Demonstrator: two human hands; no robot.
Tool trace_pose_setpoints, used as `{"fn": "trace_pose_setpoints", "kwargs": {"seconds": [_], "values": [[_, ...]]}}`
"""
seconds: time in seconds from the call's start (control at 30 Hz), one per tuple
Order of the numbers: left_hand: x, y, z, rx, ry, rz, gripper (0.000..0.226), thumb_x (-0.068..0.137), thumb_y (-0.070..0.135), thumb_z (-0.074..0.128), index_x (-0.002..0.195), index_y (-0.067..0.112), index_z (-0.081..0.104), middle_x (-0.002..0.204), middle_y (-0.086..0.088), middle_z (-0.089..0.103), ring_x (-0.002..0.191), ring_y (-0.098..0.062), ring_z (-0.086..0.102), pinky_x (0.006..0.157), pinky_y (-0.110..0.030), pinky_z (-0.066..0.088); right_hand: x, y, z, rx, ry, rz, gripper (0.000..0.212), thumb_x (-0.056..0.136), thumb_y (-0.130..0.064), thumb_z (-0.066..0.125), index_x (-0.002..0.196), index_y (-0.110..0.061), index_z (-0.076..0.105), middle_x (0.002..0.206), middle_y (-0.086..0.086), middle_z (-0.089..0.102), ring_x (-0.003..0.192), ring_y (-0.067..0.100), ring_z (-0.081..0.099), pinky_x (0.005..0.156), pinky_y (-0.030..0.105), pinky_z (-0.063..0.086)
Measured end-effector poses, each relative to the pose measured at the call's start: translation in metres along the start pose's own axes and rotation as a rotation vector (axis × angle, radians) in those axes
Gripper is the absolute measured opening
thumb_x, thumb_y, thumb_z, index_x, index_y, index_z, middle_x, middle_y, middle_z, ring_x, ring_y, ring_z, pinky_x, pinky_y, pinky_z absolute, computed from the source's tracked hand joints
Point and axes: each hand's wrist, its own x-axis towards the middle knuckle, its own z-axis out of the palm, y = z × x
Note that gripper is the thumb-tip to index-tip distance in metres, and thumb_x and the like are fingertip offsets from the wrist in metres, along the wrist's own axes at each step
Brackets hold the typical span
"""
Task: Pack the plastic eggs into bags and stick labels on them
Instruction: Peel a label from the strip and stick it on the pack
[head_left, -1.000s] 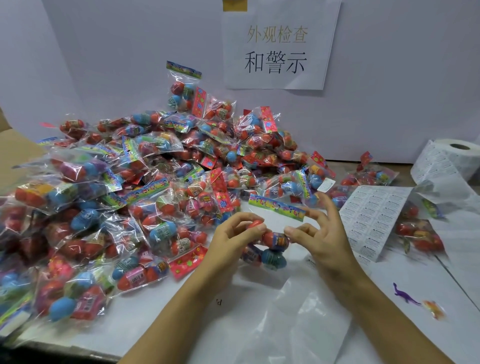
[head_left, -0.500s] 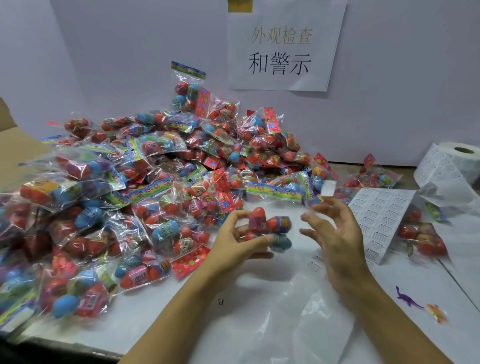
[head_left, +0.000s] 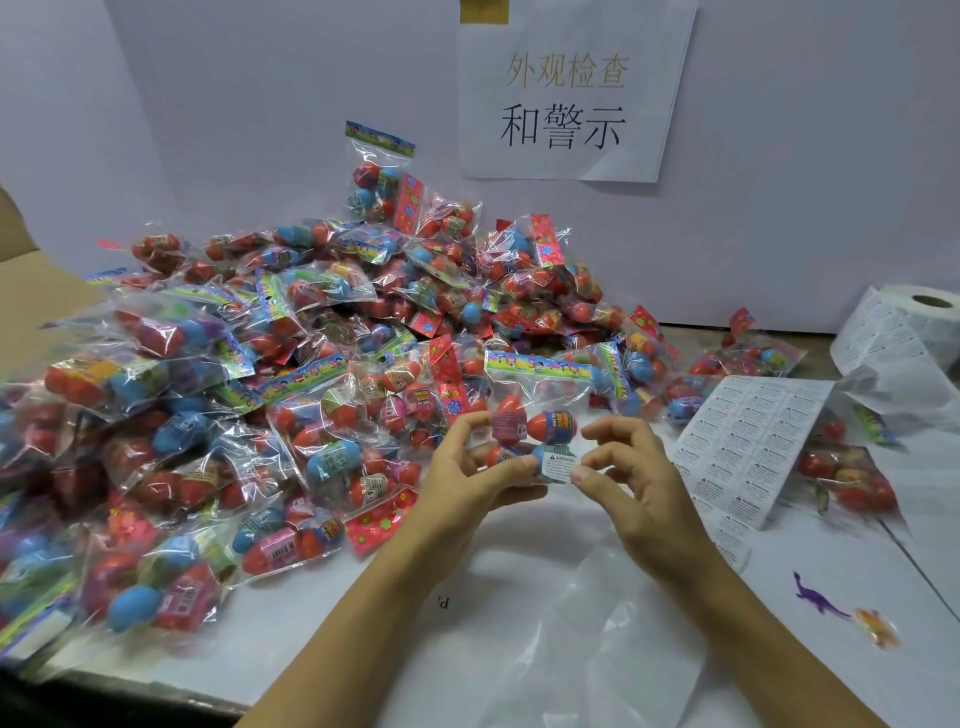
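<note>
— Left hand (head_left: 467, 467)?
— Curled round a bag of plastic eggs (head_left: 530, 431), raised just above the middle of the bench (head_left: 322, 670). Thumb and fingers clamped on the bag's left side.
— Eggs inside?
— Four seen, in two rows: red, pink-wrapped, blue-banded. Rainbow header strip (head_left: 537, 364) along the bag's top.
— Right hand (head_left: 639, 483)?
— Fingers bent, thumb tip pressing the edge of a white warning label (head_left: 560, 465) against the bag's lower right egg. Index and middle fingers hooked above, apart from the bag. Pinching or only pressing: hard to tell.
— Other bags?
— One large pile of filled bags (head_left: 260, 389) across the left half of the bench, up to the back wall; too many to count. A few more near the right edge, partly under the label sheet (head_left: 748, 441).
— Labels?
— One sheet, three columns, lying right of the hands. One roll of labels (head_left: 904, 332) at the back right corner.
— Anything else?
— One purple toy dinosaur (head_left: 815, 597) and one orange toy (head_left: 875, 626) near the front right. Clear empty bags (head_left: 597, 644) between the forearms. One paper sign (head_left: 571, 88) on the wall.
</note>
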Motion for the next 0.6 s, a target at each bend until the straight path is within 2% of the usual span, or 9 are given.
{"fn": "trace_pose_setpoints", "kwargs": {"seconds": [0.1, 0.3, 0.4, 0.47, 0.6], "values": [[-0.0005, 0.0013, -0.0001, 0.003, -0.019, -0.01, 0.053, 0.076, 0.017, 0.081, 0.122, 0.018, 0.054, 0.106, -0.019, 0.077, 0.096, -0.034, 0.076, 0.081, -0.037, 0.061, -0.0006, -0.0008, -0.0002, -0.057, 0.002, -0.007, 0.01, 0.079, -0.033, 0.067, 0.073, -0.025, 0.068, 0.117, -0.012, 0.054, 0.112, 0.013, 0.055, 0.081, 0.012, 0.045], [-0.0019, 0.0026, 0.0015, 0.014, -0.019, -0.009, 0.05, 0.079, 0.013, 0.076, 0.124, 0.013, 0.054, 0.104, -0.018, 0.077, 0.092, -0.033, 0.076, 0.076, -0.033, 0.061, -0.0008, -0.0051, -0.001, -0.08, 0.021, -0.027, 0.009, 0.077, -0.03, 0.069, 0.069, -0.029, 0.066, 0.114, -0.01, 0.054, 0.111, 0.018, 0.054, 0.08, 0.016, 0.044], [-0.0019, 0.0022, 0.0007, 0.025, -0.021, -0.015, 0.05, 0.08, 0.015, 0.076, 0.125, 0.014, 0.053, 0.105, -0.017, 0.077, 0.093, -0.032, 0.076, 0.077, -0.033, 0.061, -0.0012, -0.0055, -0.0023, -0.089, 0.006, -0.027, 0.014, 0.08, -0.026, 0.074, 0.069, -0.029, 0.066, 0.114, -0.01, 0.054, 0.11, 0.019, 0.054, 0.08, 0.017, 0.044], [-0.0018, 0.0012, 0.0001, 0.029, -0.026, -0.012, 0.051, 0.081, 0.016, 0.077, 0.126, 0.015, 0.052, 0.106, -0.017, 0.077, 0.096, -0.034, 0.076, 0.079, -0.034, 0.061, -0.0012, -0.0049, -0.0024, -0.104, 0.006, -0.029, 0.024, 0.085, -0.017, 0.078, 0.069, -0.029, 0.066, 0.113, -0.01, 0.054, 0.11, 0.019, 0.054, 0.08, 0.017, 0.044], [-0.0021, -0.0009, -0.0003, 0.049, -0.028, 0.013, 0.06, 0.076, 0.014, 0.085, 0.127, 0.016, 0.053, 0.108, -0.015, 0.077, 0.101, -0.035, 0.074, 0.082, -0.037, 0.061, -0.001, -0.0053, -0.0025, -0.117, 0.011, -0.037, 0.029, 0.085, -0.008, 0.077, 0.069, -0.029, 0.066, 0.112, -0.01, 0.054, 0.111, 0.017, 0.054, 0.08, 0.016, 0.044]]}}
